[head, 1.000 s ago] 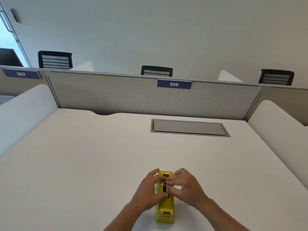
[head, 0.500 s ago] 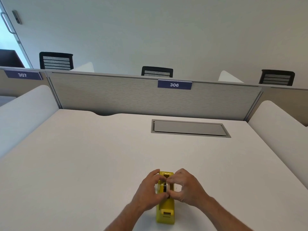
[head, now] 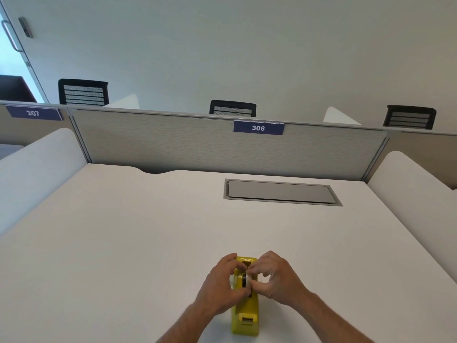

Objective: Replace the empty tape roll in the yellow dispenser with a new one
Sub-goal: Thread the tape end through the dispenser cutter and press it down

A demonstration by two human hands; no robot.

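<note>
The yellow tape dispenser stands lengthwise on the white desk near its front edge, cutter end toward me. My left hand wraps its left side, and my right hand closes in from the right. Fingertips of both hands pinch a small tape roll with a dark core that sits in the dispenser's slot. The fingers hide most of the roll, so I cannot tell how much tape is on it.
A grey flush cable hatch is set in the desk at the back right. A grey partition labelled 306 closes the far edge, with white side dividers left and right. Black chair backs show beyond.
Both hands have stayed on the roll in the dispenser; the fingers have shifted only slightly and the dispenser has not moved.
</note>
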